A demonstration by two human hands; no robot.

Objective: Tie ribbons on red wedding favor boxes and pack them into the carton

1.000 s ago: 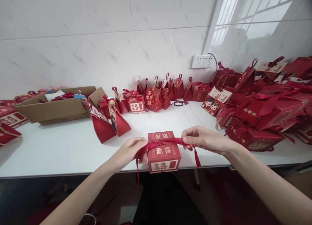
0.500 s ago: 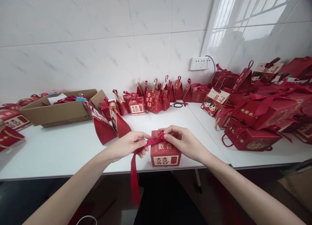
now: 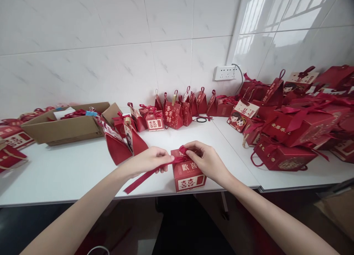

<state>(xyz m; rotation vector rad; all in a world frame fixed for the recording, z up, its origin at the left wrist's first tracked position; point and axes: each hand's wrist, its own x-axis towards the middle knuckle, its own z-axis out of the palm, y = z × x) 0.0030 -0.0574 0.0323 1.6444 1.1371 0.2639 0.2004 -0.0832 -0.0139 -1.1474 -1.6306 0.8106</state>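
Note:
A small red gift box [image 3: 189,177] with cream and gold characters sits near the table's front edge, turned slightly. On its top is a red ribbon [image 3: 143,177], looped at the middle. My left hand [image 3: 155,161] pinches the ribbon at the box's left side, and the loose end trails down to the left over the table. My right hand [image 3: 203,159] is closed on the ribbon loop at the top of the box, its fingers partly hiding the knot.
Two pointed red boxes [image 3: 118,146] stand left of the hands. Behind are a cardboard tray [image 3: 72,131] and a row of small red boxes [image 3: 173,115]. Many red boxes [image 3: 287,153] are piled at the right. A socket strip [image 3: 225,73] is on the wall.
The ribbon's loose end has swung from hanging below the table edge up to the left over the table. My left hand has shifted slightly right, and the box has turned a little.

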